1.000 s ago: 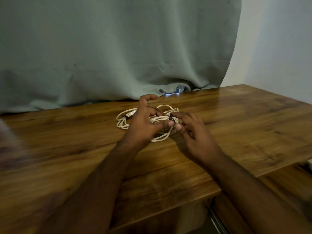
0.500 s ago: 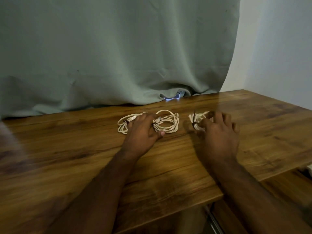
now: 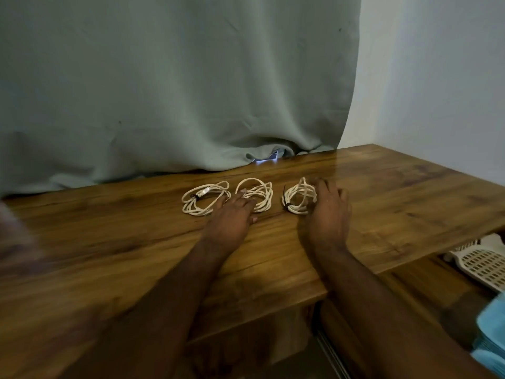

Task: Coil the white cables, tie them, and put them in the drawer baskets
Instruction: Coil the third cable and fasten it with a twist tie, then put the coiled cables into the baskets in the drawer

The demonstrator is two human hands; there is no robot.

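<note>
Since half a second ago we have drawn our hands slightly apart and the third coil now sits clear of our palm, so three tied bundles lie in a row across the tabletop [image 3: 410,203]. Our left hand [image 3: 232,217] rests flat, fingers straight and relaxed, its tips touching the near edge of the middle coil [image 3: 257,195]; it grips nothing. Our right hand [image 3: 330,209] lies open too, fingers extended, its thumb side just touching the right coil [image 3: 299,198], with nothing pinched that we can see. The left coil [image 3: 205,198] lies free at about ten o'clock from our left hand, a dark tie visible on its far-left side; the right coil shows a dark tie on its left edge, and whether the middle one is tied we cannot tell, since our fingers cover part of it.

What the next move turns on, as we judge it, is the right coil: it lies at about eleven o'clock from our right hand, touching it, its long axis running roughly near to far, and the right hand is plainly the nearer. The white basket [image 3: 481,265] shows at the lower right, below the tabletop edge, at roughly four o'clock from that hand, so a short curl and a sweep toward us would likely carry it there.
</note>
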